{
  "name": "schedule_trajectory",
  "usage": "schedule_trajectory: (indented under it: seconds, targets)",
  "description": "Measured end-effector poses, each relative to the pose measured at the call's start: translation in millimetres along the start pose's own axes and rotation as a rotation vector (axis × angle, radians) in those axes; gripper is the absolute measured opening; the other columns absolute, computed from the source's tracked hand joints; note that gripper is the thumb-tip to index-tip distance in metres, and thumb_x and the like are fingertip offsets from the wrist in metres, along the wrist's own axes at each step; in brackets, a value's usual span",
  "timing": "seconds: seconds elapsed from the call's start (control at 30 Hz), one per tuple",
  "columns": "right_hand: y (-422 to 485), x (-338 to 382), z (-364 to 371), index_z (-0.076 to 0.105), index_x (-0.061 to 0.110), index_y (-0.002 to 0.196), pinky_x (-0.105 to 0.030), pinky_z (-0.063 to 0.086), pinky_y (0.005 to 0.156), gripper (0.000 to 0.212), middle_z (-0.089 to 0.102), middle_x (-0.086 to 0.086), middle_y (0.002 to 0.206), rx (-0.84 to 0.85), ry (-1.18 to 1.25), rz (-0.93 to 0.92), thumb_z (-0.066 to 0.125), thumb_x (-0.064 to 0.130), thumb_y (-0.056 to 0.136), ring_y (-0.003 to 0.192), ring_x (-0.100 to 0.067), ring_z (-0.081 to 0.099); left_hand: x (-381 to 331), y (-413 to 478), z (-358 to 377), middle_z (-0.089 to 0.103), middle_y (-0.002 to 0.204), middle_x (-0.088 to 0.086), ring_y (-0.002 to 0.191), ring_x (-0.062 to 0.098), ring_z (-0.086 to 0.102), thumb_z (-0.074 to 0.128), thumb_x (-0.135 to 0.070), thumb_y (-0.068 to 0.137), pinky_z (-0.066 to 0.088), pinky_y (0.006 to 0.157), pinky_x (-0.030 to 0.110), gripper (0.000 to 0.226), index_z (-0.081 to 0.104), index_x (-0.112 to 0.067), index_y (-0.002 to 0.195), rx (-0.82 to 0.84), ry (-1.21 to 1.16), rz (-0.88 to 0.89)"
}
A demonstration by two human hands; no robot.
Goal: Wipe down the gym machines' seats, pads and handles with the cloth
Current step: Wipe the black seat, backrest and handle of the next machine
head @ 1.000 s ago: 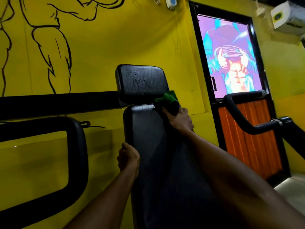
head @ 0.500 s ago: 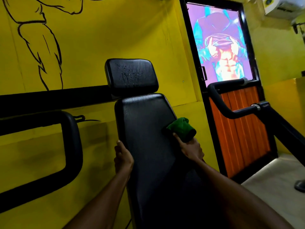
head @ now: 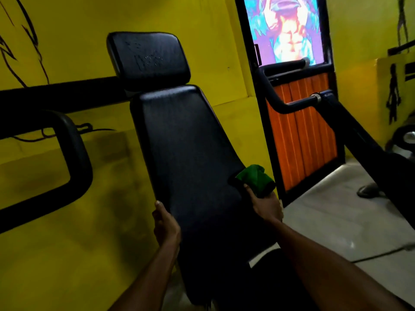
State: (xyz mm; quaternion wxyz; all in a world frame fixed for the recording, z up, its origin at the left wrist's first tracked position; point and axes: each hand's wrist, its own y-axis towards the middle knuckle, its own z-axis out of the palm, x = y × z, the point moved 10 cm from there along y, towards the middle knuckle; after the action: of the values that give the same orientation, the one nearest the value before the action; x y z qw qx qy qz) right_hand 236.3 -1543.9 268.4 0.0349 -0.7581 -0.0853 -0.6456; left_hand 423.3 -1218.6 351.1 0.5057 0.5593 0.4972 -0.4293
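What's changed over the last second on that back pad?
The right hand, gripping the green cloth, slid down the right edge of the back pad, from beside the head pad to its lower part. The left hand kept holding the pad's left edge.

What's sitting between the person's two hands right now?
In the head view, only the black padded backrest spans between the left hand gripping its edge and the right hand holding the green cloth.

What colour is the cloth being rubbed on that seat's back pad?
Green, bright against the black back pad. The cloth shows best in the head view, bunched in the right hand.
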Motion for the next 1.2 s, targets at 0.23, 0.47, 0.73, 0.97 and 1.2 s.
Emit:
schedule_trajectory:
  seconds: [0.23, 0.47, 0.73, 0.97, 1.2]
  targets:
    - [-51.3, -63.5, 10.0, 0.019, 0.01, 0.16, -0.048, 0.007, 0.126, 0.107, 0.02, -0.009, 0.167, -0.162, 0.147, 0.306, 0.053, 0.078, 0.085, 0.154, -0.03, 0.013, 18.0, 0.4, 1.4, 0.04, 0.152, 0.016, 0.136, 0.039, 0.039, 0.017, -0.06, 0.102, 0.027, 0.11, 0.043, 0.069, 0.039, -0.014, 0.148, 0.01, 0.016, -0.01]
    - [-147.0, -71.4, 89.2, 0.02, -0.015, 0.153, -0.041, 0.008, 0.127, 0.084, -0.004, -0.017, 0.17, 0.011, 0.415, 0.524, 0.044, 0.05, 0.105, 0.156, -0.038, 0.0, 18.6, 3.5, 5.1, 0.034, 0.156, 0.014, 0.14, 0.037, 0.034, 0.017, -0.058, 0.103, 0.023, 0.113, 0.041, 0.067, 0.034, -0.016, 0.151, 0.042, 0.003, -0.005]
    - [-252.1, -71.5, 131.9, 0.007, 0.001, 0.161, -0.036, 0.011, 0.126, 0.086, 0.001, -0.009, 0.172, 0.144, 0.286, 0.431, 0.044, 0.054, 0.103, 0.158, -0.028, 0.003, 22.6, 11.1, 10.4, 0.024, 0.161, 0.012, 0.144, 0.034, 0.03, 0.016, -0.06, 0.102, 0.024, 0.114, 0.038, 0.072, 0.02, -0.014, 0.157, 0.168, 0.009, -0.036]
    - [-280.9, -29.8, 118.1, -0.023, 0.025, 0.149, -0.042, 0.007, 0.128, 0.09, -0.013, 0.008, 0.166, 0.158, 0.205, -0.027, 0.054, 0.04, 0.104, 0.158, -0.021, -0.006, 21.9, 9.0, 15.7, 0.043, 0.148, 0.003, 0.127, 0.032, 0.05, 0.017, -0.068, 0.097, 0.046, 0.098, 0.05, 0.074, 0.017, -0.024, 0.156, 0.428, -0.084, -0.151]
    - [-273.2, 13.7, 131.4, -0.008, 0.056, 0.153, -0.064, -0.008, 0.122, 0.086, -0.032, 0.004, 0.164, 0.237, -0.127, -0.441, 0.054, 0.035, 0.098, 0.152, -0.028, -0.03, 43.0, 7.0, 15.0, 0.063, 0.129, 0.016, 0.115, 0.038, 0.062, 0.048, -0.092, 0.066, 0.055, 0.087, 0.05, 0.1, 0.06, -0.016, 0.131, 0.733, -0.053, -0.357]
